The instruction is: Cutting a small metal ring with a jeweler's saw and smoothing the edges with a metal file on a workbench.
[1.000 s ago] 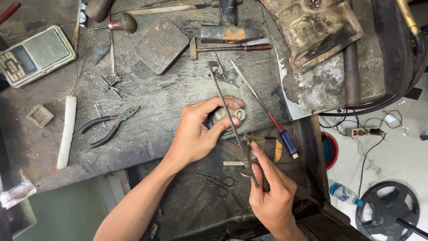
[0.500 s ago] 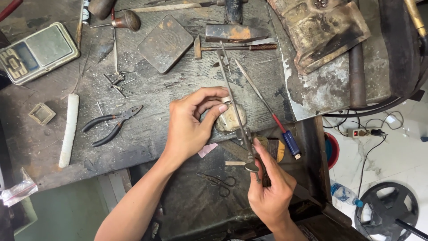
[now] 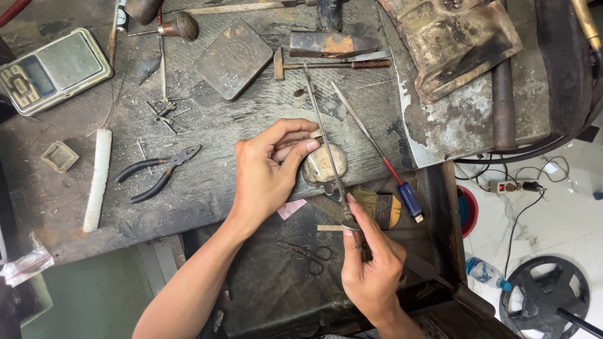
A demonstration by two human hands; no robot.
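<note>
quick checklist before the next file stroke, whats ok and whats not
1. File gripped: ok. The right hand holds the long thin file at its handle end.
2. Piece held: cannot tell. The left hand pinches something small at its fingertips, but the fingers hide it.
3. Support: ok. The left fingers sit by the worn bench peg at the bench edge.
4. File on the piece: cannot tell. The file crosses the peg beside the fingertips; contact is hidden.
5. Stroke path: not ok. The hammer lies just past the file tip.
6. Second file: ok. It lies beside the path, apart.
</note>
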